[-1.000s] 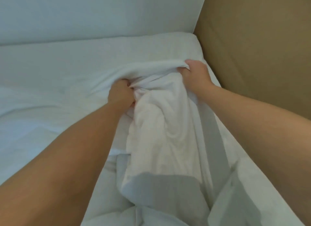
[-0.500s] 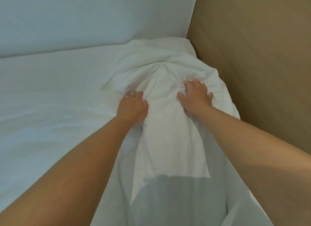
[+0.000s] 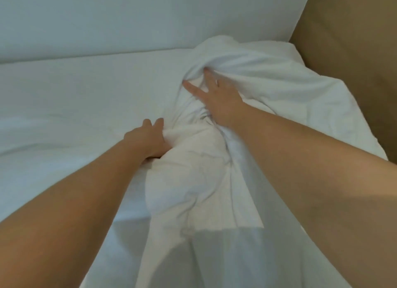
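Handling this white sheet should be easy in weight but awkward in shape: it looks light, soft and limp, so it will sag wherever it is not held. It lies bunched in a long ridge on the mattress, running from the near edge toward the far right corner, beside the brown panel. The left hand grips a thick fold at the middle of the ridge, fingers curled into the cloth. The right hand lies flat with fingers spread, its tips going under a fold near the corner. I judge a hem or a corner the best place to hold; a bunch gives little control.
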A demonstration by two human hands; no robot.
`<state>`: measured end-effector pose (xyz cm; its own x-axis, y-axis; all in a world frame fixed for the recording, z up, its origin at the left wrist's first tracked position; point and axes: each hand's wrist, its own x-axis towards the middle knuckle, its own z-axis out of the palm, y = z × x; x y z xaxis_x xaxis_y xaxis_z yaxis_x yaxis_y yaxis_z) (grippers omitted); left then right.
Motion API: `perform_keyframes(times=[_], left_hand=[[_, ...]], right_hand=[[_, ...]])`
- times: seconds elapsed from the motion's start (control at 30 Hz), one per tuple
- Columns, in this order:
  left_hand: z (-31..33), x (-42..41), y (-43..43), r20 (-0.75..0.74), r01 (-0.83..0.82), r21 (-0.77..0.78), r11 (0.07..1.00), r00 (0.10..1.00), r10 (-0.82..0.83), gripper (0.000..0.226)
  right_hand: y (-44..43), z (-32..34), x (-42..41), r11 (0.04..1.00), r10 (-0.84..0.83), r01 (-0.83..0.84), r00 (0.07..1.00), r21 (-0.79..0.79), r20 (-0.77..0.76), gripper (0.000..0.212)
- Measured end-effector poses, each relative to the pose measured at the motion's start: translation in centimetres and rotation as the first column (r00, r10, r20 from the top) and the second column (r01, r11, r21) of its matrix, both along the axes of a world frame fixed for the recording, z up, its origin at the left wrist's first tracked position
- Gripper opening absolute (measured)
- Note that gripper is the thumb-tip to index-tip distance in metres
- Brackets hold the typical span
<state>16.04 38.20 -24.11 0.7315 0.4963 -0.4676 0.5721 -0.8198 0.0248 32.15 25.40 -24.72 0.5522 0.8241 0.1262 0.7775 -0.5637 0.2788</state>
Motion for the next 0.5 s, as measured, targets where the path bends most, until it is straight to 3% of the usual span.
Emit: perform_keyframes(times=[0.1,0.2,0.27,0.3,0.4,0.5], left_hand=[[0.2,-1.6,0.6,0.008,-0.067,-0.095,0.993,0.998,0.068,0.077],[2.2,-4.0,-0.1,-0.187,-0.112,-0.236,0.965,0.98,0.068,0.067],[4.6,-4.2,-0.3,-0.321,0.029,-0.137,0.99,0.945,-0.072,0.054],[6.3,-3.5,0.1,-0.295,0.084,-0.039,0.996,0.951,-0.092,0.049],[12.8,0.1,2.4,0.096,-0.014,0.231,0.973,0.995,-0.009,0.032],[17.0,2.6,4.0,0.551,-0.239,0.214,0.947,0.83,0.085,0.009]], right_hand=[[0.8,0.4,-0.4,0.972,0.026,-0.085,0.965,-0.219,-0.261,0.053],[-1.7,1.6,-1.3,0.974,0.0,-0.056,0.969,-0.221,-0.247,0.036],[-3.7,3.2,-1.2,0.972,-0.025,-0.034,0.969,-0.234,-0.246,0.034],[-4.6,5.1,-0.7,0.977,-0.05,-0.002,0.971,-0.215,-0.236,0.034],[-6.4,13.0,3.6,0.968,-0.251,0.25,0.944,-0.032,-0.216,0.036],[-8.0,19.4,7.4,0.85,-0.435,0.488,0.862,0.197,-0.258,0.032]])
